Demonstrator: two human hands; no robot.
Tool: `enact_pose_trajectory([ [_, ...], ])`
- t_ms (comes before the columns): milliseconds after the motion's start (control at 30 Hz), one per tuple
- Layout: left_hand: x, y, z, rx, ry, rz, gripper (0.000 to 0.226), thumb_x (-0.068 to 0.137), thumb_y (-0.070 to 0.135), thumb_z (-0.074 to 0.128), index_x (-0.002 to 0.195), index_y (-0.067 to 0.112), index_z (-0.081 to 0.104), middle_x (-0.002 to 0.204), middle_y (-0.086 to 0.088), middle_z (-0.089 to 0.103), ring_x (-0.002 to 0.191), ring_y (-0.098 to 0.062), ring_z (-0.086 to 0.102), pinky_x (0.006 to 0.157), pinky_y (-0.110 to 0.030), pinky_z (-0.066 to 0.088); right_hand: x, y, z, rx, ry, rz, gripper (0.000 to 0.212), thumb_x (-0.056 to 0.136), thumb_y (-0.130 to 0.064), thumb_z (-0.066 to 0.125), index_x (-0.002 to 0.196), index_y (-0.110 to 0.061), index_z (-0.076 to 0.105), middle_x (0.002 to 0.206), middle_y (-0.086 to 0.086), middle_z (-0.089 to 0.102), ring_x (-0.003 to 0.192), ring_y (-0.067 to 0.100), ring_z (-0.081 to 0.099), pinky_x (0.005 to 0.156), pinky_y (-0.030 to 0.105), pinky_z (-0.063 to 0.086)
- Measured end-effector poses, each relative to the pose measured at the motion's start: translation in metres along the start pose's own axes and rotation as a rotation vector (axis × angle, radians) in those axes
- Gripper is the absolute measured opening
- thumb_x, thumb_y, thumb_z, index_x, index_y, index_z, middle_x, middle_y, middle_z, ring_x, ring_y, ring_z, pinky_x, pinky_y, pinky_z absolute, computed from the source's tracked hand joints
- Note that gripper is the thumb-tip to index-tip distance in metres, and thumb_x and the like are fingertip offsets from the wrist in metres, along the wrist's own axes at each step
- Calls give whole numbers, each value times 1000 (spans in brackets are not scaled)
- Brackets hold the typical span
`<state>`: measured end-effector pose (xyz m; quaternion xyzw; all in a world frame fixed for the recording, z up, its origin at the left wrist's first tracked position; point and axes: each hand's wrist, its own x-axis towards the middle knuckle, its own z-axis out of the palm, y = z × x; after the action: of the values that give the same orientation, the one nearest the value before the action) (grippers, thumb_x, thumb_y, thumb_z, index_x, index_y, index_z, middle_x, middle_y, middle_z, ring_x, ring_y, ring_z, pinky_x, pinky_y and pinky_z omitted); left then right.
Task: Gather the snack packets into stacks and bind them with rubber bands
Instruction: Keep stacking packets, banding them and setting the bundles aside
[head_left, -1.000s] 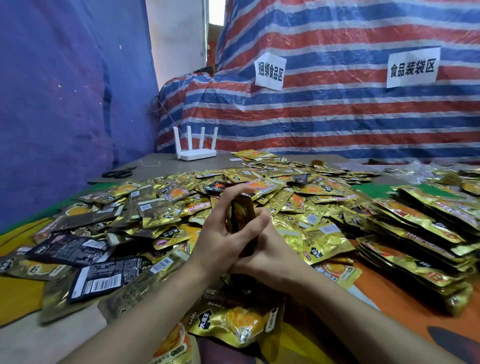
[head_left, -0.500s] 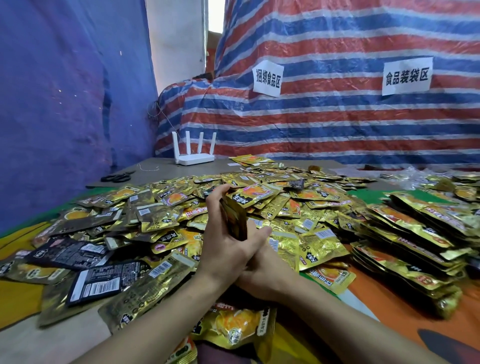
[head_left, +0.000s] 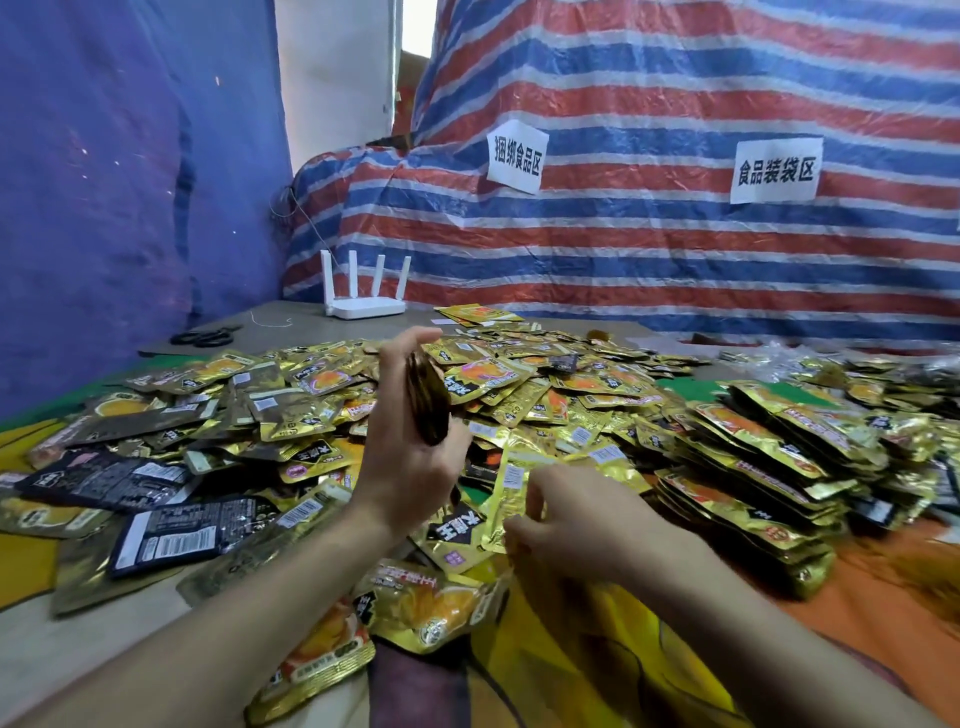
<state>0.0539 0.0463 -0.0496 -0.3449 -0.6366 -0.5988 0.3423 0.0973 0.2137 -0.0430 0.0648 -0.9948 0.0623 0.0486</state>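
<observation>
A wide heap of gold and black snack packets (head_left: 524, 384) covers the table. My left hand (head_left: 410, 441) is raised over it and grips a thin stack of packets (head_left: 427, 402) held on edge, seen side-on. My right hand (head_left: 576, 525) is lower and to the right, its fingers pinching the edge of a loose gold packet (head_left: 511, 493) lying on the heap. Neat stacks of packets (head_left: 753, 467) lie at the right. No rubber band shows in either hand.
A white router (head_left: 366, 299) stands at the far edge, with black scissors (head_left: 205, 338) to its left. Blue cloth walls the left side; a striped tarp with two paper signs backs the table. Several large packets (head_left: 415, 608) lie near my forearms.
My hands were together on the stack; now the right hand has left it and dropped right onto a loose packet. The left hand keeps the stack, slightly higher.
</observation>
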Motion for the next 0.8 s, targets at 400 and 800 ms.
enact_pose_trajectory([
  [400, 0, 42, 59, 118, -608, 212, 74, 67, -12, 65, 137, 5, 48, 108, 24, 43, 94, 15, 50, 78, -2, 34, -58, 43, -31, 19, 233, 40, 33, 91, -52, 58, 117, -33, 53, 112, -7, 62, 105, 21, 60, 70, 36, 44],
  [800, -20, 79, 114, -12, -469, -26, 60, 70, 10, 71, 127, 21, 55, 91, 8, 54, 69, -8, 51, 66, -20, 43, -115, 176, -78, -90, 184, 618, 20, 81, -16, 61, 98, -17, 70, 98, 11, 69, 92, 34, 66, 79, 39, 58],
])
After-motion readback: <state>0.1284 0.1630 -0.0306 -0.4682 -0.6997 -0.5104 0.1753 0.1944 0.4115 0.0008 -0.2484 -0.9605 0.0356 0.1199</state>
